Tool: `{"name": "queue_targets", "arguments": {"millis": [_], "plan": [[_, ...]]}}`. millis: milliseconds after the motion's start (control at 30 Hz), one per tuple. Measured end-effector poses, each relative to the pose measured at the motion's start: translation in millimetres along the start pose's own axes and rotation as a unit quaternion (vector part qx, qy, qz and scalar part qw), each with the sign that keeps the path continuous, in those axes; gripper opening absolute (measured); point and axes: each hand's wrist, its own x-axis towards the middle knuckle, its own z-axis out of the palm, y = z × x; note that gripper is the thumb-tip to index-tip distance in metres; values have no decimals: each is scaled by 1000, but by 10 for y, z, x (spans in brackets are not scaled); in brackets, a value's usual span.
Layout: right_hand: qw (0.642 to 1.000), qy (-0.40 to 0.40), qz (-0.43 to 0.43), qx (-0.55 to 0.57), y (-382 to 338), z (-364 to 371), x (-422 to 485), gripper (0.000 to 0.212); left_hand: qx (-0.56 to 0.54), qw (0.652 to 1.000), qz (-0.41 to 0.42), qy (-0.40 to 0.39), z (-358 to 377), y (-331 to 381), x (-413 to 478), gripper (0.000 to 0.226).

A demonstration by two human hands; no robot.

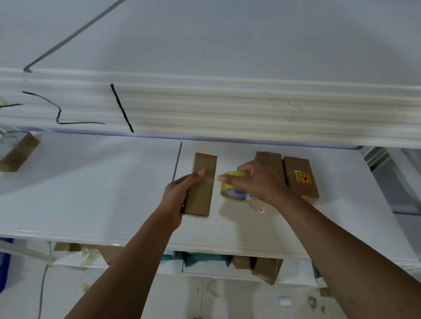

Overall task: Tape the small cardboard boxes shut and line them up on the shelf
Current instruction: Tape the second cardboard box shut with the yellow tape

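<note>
Far left of the frame: a lone box (10, 150) on the white shelf (91, 189), well apart from the work. Centre: left hand (177, 194) curled round the left side of the narrow box (201, 193), thumb laid across its top over a clear strip of tape. Long axis of that box pointing from the near edge toward the back of the shelf. Just right of it: right hand (259, 184) closed over the yellow tape roll (234, 189), index finger stretched toward the box's right edge, almost touching. Further right, a plain box (268, 160) and a stickered box (299, 187), side by side and close together. Probably mid-taping: strip to run across the short width, with the roll hand nearer the seam and the left hand only steadying.
</note>
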Motion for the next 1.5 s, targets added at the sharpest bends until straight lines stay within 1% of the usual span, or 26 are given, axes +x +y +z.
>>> {"name": "queue_targets", "arguments": {"millis": [67, 133, 200, 233, 300, 367, 400, 433, 533, 667, 733, 767, 833, 867, 900, 933, 967, 1033, 1067, 1133, 1200, 1267, 1333, 1400, 1433, 1500], "plan": [[1000, -4, -7, 8, -12, 14, 13, 69, -25, 999, -20, -35, 23, -12, -12, 56], [999, -8, -30, 5, -23, 42, 30, 69, -44, 996, -32, -67, 54, -14, -20, 52], [999, -16, -41, 3, -16, 78, 33, 68, -23, 995, -29, -90, 74, -6, -6, 50], [999, -26, -41, 2, 13, 92, 48, 67, 5, 996, -22, -91, 76, -4, 7, 53], [996, -72, -43, 35, 106, 101, 68, 63, 45, 998, -1, -46, 38, 6, 45, 60], [982, -136, -49, 119, 263, 114, 76, 53, 36, 999, 21, 17, -56, 21, 92, 48], [975, -156, -52, 149, 337, 121, 77, 49, 33, 999, 33, 28, -109, 14, 107, 42], [974, -157, -55, 152, 388, 130, 80, 49, 35, 998, 40, 31, -148, 0, 108, 42], [987, -122, -64, 87, 451, 193, 105, 55, 37, 997, 57, 34, -190, -68, 76, 53], [996, -85, -9, -9, 475, 243, 135, 59, 33, 994, 88, 49, -142, -141, 69, 62], [996, -66, 20, -57, 444, 256, 147, 56, 36, 992, 100, 73, -125, -168, 88, 68], [995, -53, 19, -80, 426, 282, 159, 54, 47, 989, 102, 96, -129, -189, 107, 72], [993, -22, -1, -114, 399, 368, 165, 48, 100, 974, 121, 163, -157, -242, 153, 74], [991, -13, -12, -130, 400, 421, 156, 43, 145, 959, 138, 200, -183, -272, 183, 75], [988, -5, -22, -151, 404, 483, 147, 44, 195, 942, 151, 228, -203, -301, 205, 79], [983, 6, -41, -180, 419, 561, 137, 53, 238, 926, 157, 248, -202, -328, 211, 85], [974, 21, -71, -214, 444, 641, 137, 57, 270, 914, 152, 264, -179, -342, 198, 90], [950, 64, -132, -277, 484, 781, 161, 51, 307, 897, 136, 287, -125, -373, 192, 96], [939, 70, -146, -304, 504, 830, 188, 50, 322, 891, 128, 294, -93, -383, 190, 97], [930, 52, -145, -333, 576, 907, 243, 52, 341, 885, 109, 298, -51, -417, 223, 98], [934, 30, -140, -326, 660, 941, 255, 52, 345, 887, 81, 295, -9, -440, 268, 98], [946, 43, -152, -284, 760, 955, 210, 50, 353, 889, 62, 287, 24, -469, 311, 100], [957, 100, -168, -216, 840, 952, 120, 41, 361, 888, 59, 279, 46, -492, 339, 102], [957, 176, -158, -165, 881, 886, 11, 24, 361, 889, 58, 277, 55, -500, 354, 103], [958, 206, -132, -147, 907, 838, -47, 17, 363, 889, 54, 275, 61, -495, 355, 103], [963, 230, -62, -127, 979, 739, -152, 15, 368, 891, 39, 262, 82, -478, 357, 104]]}}
